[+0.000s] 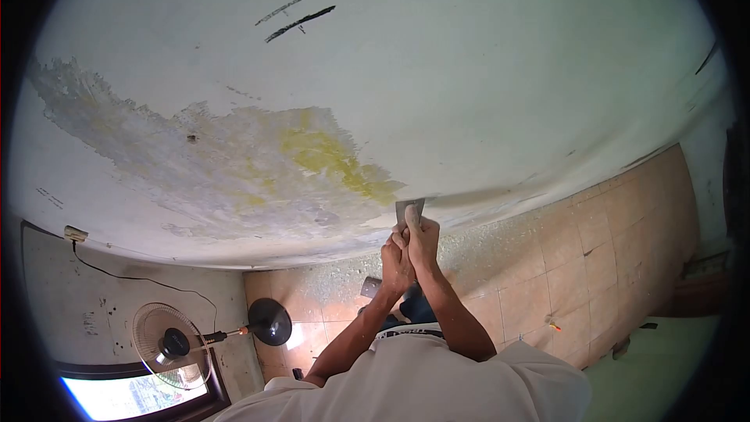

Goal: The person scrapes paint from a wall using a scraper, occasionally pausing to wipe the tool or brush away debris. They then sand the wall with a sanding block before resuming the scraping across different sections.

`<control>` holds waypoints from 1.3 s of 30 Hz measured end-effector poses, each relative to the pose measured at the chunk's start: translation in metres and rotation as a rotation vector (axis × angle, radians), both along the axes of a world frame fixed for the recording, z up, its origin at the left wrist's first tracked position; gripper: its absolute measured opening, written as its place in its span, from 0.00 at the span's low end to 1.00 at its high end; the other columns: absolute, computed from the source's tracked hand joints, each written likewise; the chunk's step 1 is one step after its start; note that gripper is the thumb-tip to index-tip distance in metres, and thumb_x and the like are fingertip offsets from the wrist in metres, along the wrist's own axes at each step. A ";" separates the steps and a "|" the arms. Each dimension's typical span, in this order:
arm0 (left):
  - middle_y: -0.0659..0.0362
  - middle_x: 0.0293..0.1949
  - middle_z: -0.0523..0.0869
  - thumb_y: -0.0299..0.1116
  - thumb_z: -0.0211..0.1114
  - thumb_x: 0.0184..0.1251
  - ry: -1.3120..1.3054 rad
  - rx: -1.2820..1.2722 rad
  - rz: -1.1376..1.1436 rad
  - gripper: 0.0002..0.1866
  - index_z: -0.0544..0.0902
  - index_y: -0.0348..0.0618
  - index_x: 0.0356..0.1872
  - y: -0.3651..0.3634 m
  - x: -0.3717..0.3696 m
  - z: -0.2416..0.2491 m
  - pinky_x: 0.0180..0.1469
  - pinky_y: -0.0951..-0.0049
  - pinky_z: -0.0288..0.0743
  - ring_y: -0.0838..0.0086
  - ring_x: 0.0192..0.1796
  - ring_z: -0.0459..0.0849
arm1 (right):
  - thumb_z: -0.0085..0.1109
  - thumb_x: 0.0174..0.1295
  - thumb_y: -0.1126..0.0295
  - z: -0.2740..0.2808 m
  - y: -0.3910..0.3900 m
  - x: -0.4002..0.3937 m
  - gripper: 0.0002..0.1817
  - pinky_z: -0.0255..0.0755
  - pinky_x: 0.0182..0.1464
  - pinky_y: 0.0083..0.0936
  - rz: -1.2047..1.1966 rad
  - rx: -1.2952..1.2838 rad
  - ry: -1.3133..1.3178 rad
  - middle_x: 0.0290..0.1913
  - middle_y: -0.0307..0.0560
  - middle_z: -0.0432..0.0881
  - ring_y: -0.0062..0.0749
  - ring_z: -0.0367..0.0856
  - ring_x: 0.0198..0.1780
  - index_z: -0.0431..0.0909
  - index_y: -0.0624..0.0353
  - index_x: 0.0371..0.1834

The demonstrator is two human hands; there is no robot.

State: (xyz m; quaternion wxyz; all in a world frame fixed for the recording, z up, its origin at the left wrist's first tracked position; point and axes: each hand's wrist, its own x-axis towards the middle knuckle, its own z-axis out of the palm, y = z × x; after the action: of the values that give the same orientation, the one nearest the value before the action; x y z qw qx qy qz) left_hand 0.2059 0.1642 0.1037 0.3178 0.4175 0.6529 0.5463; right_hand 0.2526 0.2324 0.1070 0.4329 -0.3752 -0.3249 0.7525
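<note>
A scraper point(404, 209) with a flat grey blade presses against the white wall point(484, 86), at the lower right end of a stripped patch point(226, 156). That patch is grey with yellowish areas and ragged paint edges. My right hand point(423, 244) is closed round the scraper, its thumb laid along the blade. Just below and to the left, my left hand point(396, 266) is closed too, tight against the right one at the scraper's lower end. Both hands hide the handle.
Pale debris lies over the tiled floor point(562, 254) along the wall's foot. A standing fan point(173, 341) is at lower left beside a window point(137, 395); its cord runs to a wall socket point(76, 233). A dark flat piece point(371, 287) lies near my feet.
</note>
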 end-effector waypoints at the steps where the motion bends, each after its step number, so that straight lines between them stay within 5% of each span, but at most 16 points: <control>1: 0.45 0.40 0.88 0.29 0.50 0.84 -0.025 0.022 0.017 0.16 0.82 0.25 0.52 -0.001 -0.001 -0.005 0.46 0.67 0.79 0.68 0.44 0.86 | 0.64 0.76 0.47 -0.007 -0.001 -0.002 0.32 0.81 0.29 0.33 0.019 0.003 -0.004 0.18 0.43 0.75 0.25 0.72 0.16 0.78 0.65 0.21; 5: 0.46 0.37 0.88 0.31 0.52 0.84 0.058 0.039 0.003 0.16 0.82 0.25 0.50 0.002 -0.005 0.013 0.42 0.66 0.79 0.69 0.41 0.86 | 0.64 0.77 0.50 0.029 0.002 -0.001 0.30 0.72 0.26 0.26 -0.003 -0.045 0.059 0.20 0.42 0.76 0.23 0.70 0.17 0.77 0.64 0.22; 10: 0.48 0.35 0.86 0.35 0.52 0.87 -0.038 0.002 0.062 0.18 0.81 0.26 0.48 -0.001 -0.001 0.003 0.39 0.68 0.78 0.75 0.40 0.82 | 0.64 0.78 0.50 0.012 -0.003 -0.005 0.31 0.75 0.27 0.28 -0.018 -0.045 0.065 0.20 0.45 0.77 0.23 0.71 0.17 0.75 0.63 0.21; 12: 0.40 0.33 0.87 0.35 0.51 0.85 0.025 0.029 0.103 0.18 0.83 0.27 0.50 -0.003 0.001 -0.002 0.36 0.58 0.80 0.55 0.36 0.90 | 0.63 0.78 0.50 0.007 -0.006 -0.005 0.31 0.74 0.27 0.27 0.002 -0.087 0.019 0.20 0.45 0.77 0.23 0.71 0.18 0.74 0.62 0.20; 15: 0.39 0.35 0.88 0.34 0.51 0.85 0.047 -0.069 0.066 0.18 0.84 0.28 0.52 -0.002 0.000 0.039 0.36 0.60 0.81 0.55 0.37 0.91 | 0.63 0.78 0.50 0.038 -0.003 -0.001 0.32 0.75 0.27 0.27 -0.016 -0.056 0.050 0.20 0.45 0.77 0.23 0.71 0.18 0.74 0.63 0.20; 20: 0.38 0.34 0.87 0.36 0.48 0.86 0.159 0.032 0.085 0.20 0.83 0.28 0.53 -0.006 -0.001 0.007 0.38 0.58 0.81 0.53 0.37 0.90 | 0.63 0.78 0.49 0.003 -0.007 -0.005 0.30 0.80 0.29 0.31 0.004 -0.064 0.038 0.21 0.45 0.77 0.24 0.71 0.17 0.77 0.65 0.25; 26: 0.36 0.35 0.87 0.37 0.48 0.87 0.080 -0.132 0.003 0.20 0.83 0.28 0.53 -0.004 -0.008 0.027 0.40 0.56 0.82 0.51 0.38 0.91 | 0.63 0.78 0.48 0.022 -0.008 -0.001 0.30 0.80 0.29 0.32 -0.002 -0.048 0.049 0.21 0.45 0.77 0.24 0.71 0.18 0.76 0.65 0.25; 29: 0.38 0.32 0.86 0.37 0.50 0.87 0.163 0.074 0.094 0.20 0.82 0.27 0.49 -0.007 -0.003 0.007 0.35 0.58 0.79 0.53 0.33 0.89 | 0.62 0.78 0.48 0.022 -0.007 -0.007 0.31 0.79 0.29 0.32 0.001 -0.028 0.085 0.21 0.45 0.77 0.25 0.71 0.18 0.76 0.65 0.25; 32: 0.37 0.35 0.87 0.36 0.52 0.87 0.062 -0.055 0.070 0.18 0.82 0.27 0.49 -0.005 -0.005 0.037 0.35 0.57 0.79 0.53 0.35 0.90 | 0.62 0.78 0.48 0.036 -0.007 -0.006 0.32 0.79 0.29 0.31 0.001 -0.032 0.070 0.21 0.45 0.76 0.24 0.71 0.18 0.77 0.66 0.24; 39: 0.35 0.35 0.86 0.35 0.51 0.87 0.126 0.058 0.133 0.19 0.82 0.24 0.49 -0.007 -0.006 0.015 0.36 0.57 0.79 0.52 0.35 0.90 | 0.61 0.79 0.48 0.026 -0.012 -0.009 0.32 0.81 0.30 0.30 0.010 -0.035 0.026 0.19 0.45 0.76 0.24 0.72 0.18 0.78 0.68 0.25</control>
State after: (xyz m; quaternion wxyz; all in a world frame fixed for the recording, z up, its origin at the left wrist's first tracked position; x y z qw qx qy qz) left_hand 0.1995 0.1575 0.1185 0.2266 0.4158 0.6818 0.5576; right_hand 0.2435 0.2206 0.1325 0.4267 -0.3711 -0.3079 0.7651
